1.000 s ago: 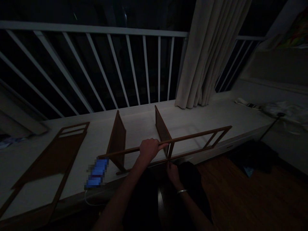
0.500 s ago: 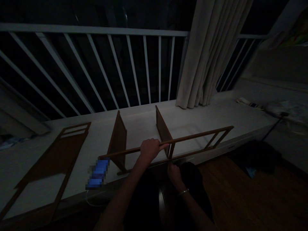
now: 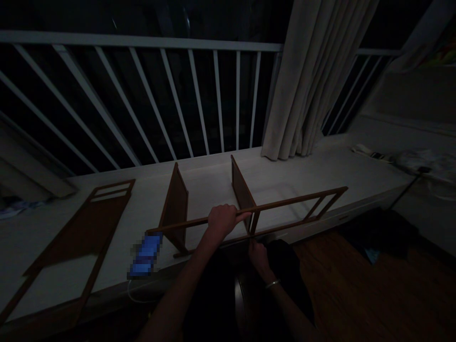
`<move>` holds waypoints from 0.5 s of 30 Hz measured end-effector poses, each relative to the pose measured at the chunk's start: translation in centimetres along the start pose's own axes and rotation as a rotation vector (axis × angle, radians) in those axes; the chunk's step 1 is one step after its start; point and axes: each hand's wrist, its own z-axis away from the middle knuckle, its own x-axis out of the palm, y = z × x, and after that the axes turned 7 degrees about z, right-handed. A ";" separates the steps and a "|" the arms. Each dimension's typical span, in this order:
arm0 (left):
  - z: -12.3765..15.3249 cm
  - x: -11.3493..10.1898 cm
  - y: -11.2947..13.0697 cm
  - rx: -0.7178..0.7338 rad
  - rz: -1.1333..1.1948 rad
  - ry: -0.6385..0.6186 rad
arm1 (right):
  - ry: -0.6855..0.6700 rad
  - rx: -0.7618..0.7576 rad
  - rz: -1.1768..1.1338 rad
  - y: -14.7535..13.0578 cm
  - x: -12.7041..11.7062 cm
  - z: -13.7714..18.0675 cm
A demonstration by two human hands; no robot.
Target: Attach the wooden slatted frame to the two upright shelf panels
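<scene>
A brown wooden shelf frame lies on its side along the white ledge, with two flat panels standing up from it. My left hand is wrapped round its upper rail, between the left panel and the right panel. Below it, my right hand, with a bracelet at the wrist, is closed against the lower rail where the right panel meets it. Whatever its fingertips hold there is too dark and small to make out.
Another wooden frame with a panel lies flat at the left. A phone with a white cable rests at the ledge's front edge. Behind the white ledge run a white railing and a curtain. Dark cloth lies on the wooden floor.
The view has shifted very slightly. Both hands keep their places on the frame, and nothing else has visibly moved.
</scene>
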 end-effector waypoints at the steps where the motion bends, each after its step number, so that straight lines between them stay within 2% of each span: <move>1: 0.0 0.0 0.0 -0.006 -0.001 -0.004 | 0.001 0.004 -0.006 0.0 0.1 0.0; 15: 0.1 -0.2 0.0 -0.001 0.016 -0.007 | 0.015 -0.046 0.081 0.5 0.5 -0.1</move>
